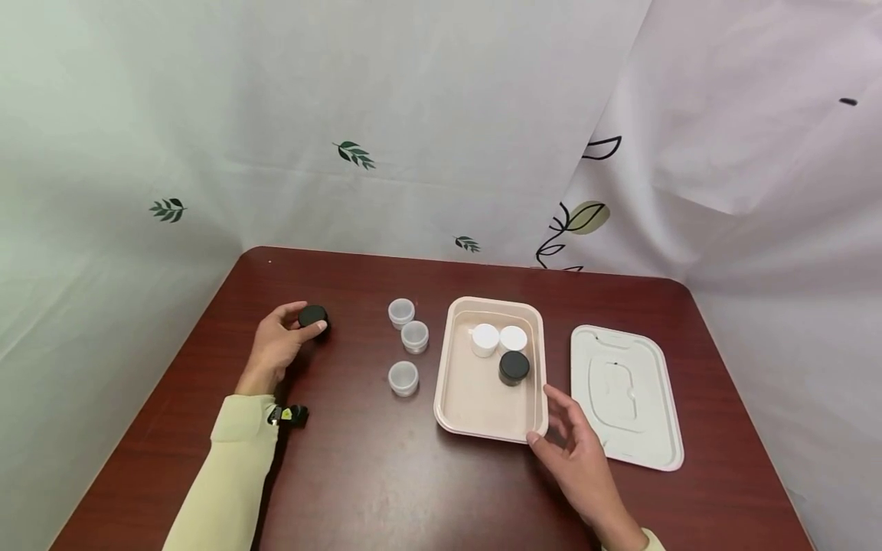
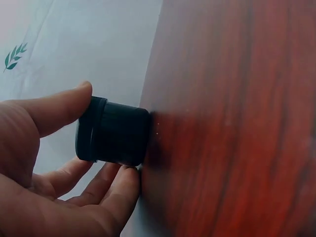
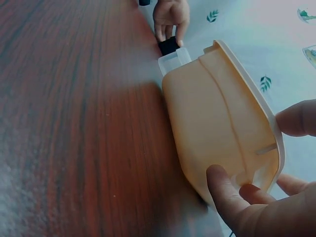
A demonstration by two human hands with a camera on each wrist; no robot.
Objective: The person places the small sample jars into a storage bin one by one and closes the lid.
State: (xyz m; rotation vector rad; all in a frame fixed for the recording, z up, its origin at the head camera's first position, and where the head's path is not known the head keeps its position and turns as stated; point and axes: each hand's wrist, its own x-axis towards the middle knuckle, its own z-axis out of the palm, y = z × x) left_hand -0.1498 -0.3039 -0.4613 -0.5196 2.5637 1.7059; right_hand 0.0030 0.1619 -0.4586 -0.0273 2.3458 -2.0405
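At the table's left side my left hand (image 1: 276, 341) grips a black-lidded jar (image 1: 313, 314), thumb at the lid and fingers along its side. In the left wrist view the dark jar (image 2: 121, 132) is upright with its base right at the tabletop. My right hand (image 1: 577, 453) holds the near right corner of a beige plastic tub (image 1: 441, 409), with the thumb at the rim and fingers against the outer wall. Inside the tub are another black-lidded jar (image 1: 514, 367) and two white-lidded jars, one on the left (image 1: 485, 340) and one beside it (image 1: 513, 337).
Three small translucent jars stand between the left hand and the tub: a far one (image 1: 401, 312), a middle one (image 1: 415, 337) and a near one (image 1: 403, 378). A white lid (image 1: 625, 398) lies flat right of the tub. White patterned cloth (image 1: 413, 115) hangs behind the brown table (image 1: 372, 474).
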